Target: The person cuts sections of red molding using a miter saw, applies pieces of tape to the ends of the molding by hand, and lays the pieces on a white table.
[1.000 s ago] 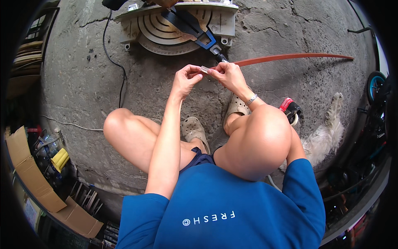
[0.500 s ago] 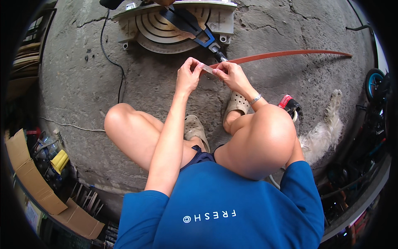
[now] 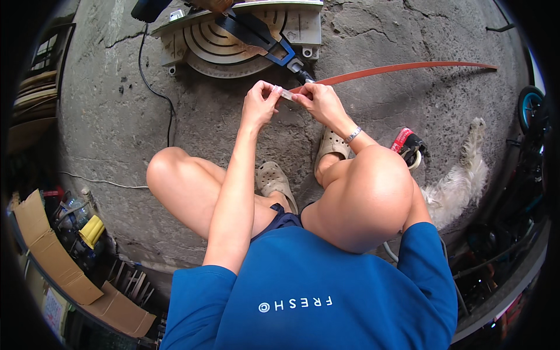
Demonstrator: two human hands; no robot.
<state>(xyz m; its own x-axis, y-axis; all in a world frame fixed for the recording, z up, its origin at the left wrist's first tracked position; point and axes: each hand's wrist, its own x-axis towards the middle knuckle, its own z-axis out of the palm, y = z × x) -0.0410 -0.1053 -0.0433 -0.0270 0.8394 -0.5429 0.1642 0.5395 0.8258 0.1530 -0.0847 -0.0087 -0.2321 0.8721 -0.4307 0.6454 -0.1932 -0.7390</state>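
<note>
Left fingers (image 3: 266, 88) and right fingers (image 3: 315, 92) pinch a small, flat, pale strip (image 3: 286, 94) above rough grey concrete (image 3: 210, 116).

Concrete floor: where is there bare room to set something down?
Bare: right, between the reddish strip and white furry animal; left, between the black cable and pale cord. Crowded: before the miter saw, where left hand and right hand hold a small pale piece.

The left hand (image 3: 258, 108) and right hand (image 3: 325, 106) pinched a small pale piece (image 3: 286, 94) between them; a long red strip (image 3: 396, 70) curved out past the right — a miter saw (image 3: 233, 49) stood beyond, on grey concrete (image 3: 373, 38).
</note>
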